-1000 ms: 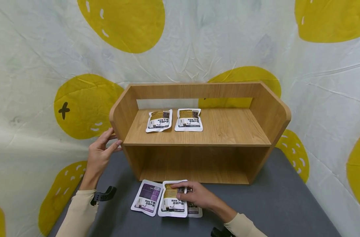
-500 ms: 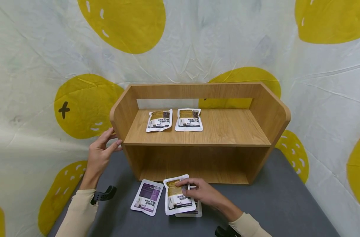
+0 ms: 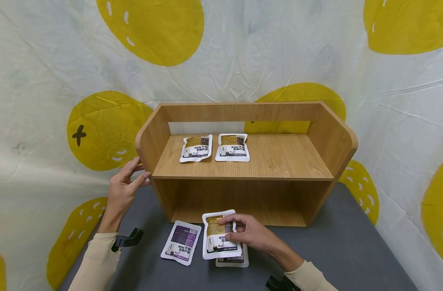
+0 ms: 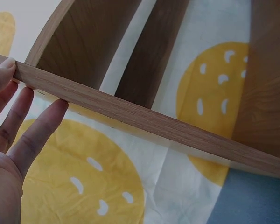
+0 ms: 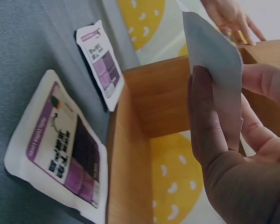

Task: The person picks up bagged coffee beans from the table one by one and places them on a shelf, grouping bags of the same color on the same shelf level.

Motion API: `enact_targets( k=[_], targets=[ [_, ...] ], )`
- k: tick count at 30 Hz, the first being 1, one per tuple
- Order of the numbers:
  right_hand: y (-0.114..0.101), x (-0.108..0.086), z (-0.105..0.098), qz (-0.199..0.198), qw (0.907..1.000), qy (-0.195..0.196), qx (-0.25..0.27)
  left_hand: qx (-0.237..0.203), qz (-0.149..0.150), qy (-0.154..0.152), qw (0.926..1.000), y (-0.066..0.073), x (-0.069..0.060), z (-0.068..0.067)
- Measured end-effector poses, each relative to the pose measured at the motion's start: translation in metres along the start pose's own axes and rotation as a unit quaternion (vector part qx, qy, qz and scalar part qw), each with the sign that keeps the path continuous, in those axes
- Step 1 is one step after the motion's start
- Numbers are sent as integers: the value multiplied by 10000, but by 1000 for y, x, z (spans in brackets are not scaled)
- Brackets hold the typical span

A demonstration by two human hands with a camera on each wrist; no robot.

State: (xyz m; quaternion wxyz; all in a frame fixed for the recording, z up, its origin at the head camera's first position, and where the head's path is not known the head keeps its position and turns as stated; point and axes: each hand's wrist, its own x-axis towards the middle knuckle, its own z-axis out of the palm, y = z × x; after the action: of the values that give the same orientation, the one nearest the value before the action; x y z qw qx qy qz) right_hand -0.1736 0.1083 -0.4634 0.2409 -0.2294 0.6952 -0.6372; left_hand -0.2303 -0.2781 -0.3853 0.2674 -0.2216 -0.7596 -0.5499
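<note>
My right hand [image 3: 253,234] pinches a white pouch with a gold and dark label [image 3: 215,232] between thumb and fingers. In the right wrist view its plain silvery back [image 5: 214,60] shows. Beneath it, a purple-labelled pouch [image 3: 233,262] lies on the table, partly hidden in the head view. Left of that lies another purple-labelled pouch [image 3: 181,242]. My left hand [image 3: 124,188] rests against the left side panel of a wooden shelf [image 3: 243,177]. In the left wrist view, its fairly straight fingers [image 4: 39,133] touch the panel's outer face, with the thumb at the front edge.
Two gold-labelled pouches, one on the left [image 3: 196,148] and one nearer the middle [image 3: 232,148], lie on the upper shelf board. The two-tier shelf stands on a dark grey table [image 3: 334,250]. A pale curtain with yellow shapes [image 3: 221,60] hangs behind it.
My right hand has lifted the gold-labelled pouch off the table and moved it slightly right and toward the shelf, uncovering more of the purple-labelled pouch below. My left hand has stayed in place.
</note>
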Motion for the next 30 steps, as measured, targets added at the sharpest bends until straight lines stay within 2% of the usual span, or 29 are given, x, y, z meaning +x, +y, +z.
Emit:
enact_targets(
  k=[9, 19, 30],
  targets=[
    [-19, -6, -11, 0, 9999, 109, 29, 39, 1, 0, 10000, 0, 0, 0],
    [-40, -12, -18, 112, 9987, 350, -340, -28, 0, 11, 10000, 1, 0, 0],
    [-58, -18, -21, -43, 9996, 288, -37, 29, -32, 27, 10000, 0, 0, 0]
  ],
)
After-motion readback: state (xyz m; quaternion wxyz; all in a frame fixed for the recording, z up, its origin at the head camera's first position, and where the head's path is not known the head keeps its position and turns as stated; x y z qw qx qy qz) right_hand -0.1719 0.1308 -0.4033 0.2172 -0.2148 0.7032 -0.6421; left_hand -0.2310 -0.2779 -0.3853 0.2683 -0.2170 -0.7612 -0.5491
